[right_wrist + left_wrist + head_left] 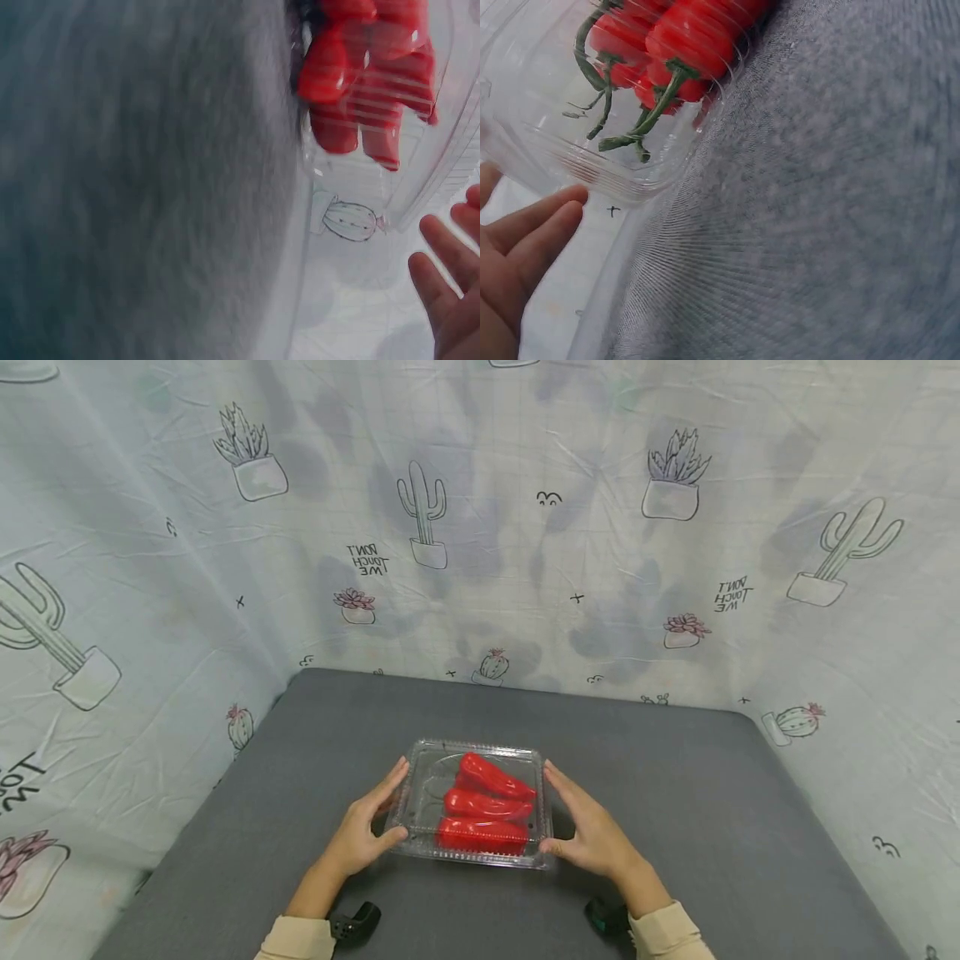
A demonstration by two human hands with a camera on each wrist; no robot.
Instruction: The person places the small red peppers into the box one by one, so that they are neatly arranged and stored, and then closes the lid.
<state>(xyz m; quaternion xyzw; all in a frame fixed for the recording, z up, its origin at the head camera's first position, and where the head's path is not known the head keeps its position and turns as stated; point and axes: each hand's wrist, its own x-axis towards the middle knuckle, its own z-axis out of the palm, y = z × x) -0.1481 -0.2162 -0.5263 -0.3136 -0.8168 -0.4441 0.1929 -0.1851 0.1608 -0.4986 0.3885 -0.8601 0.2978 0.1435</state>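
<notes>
A clear plastic clamshell box (pixel 423 777) sits low over the grey table between my two hands. Inside it, several long red peppers (pixel 487 806) lie side by side; their green stems (pixel 656 112) show in the left wrist view. My left hand (pixel 363 831) is at the box's left side, fingers nearly straight along it and thumb by the near corner. Opposite, my right hand (pixel 596 831) has its fingertips at the right rim and its thumb near the front corner. In the right wrist view, straight spread fingers (pixel 442 259) are beside the box wall.
The grey cloth-covered table (pixel 675 793) reaches back to a pale curtain (pixel 495 527) printed with cacti, which also hangs along both sides. A dark wrist strap (pixel 356 925) is on the left wrist, with another dark device (pixel 606 914) on the right.
</notes>
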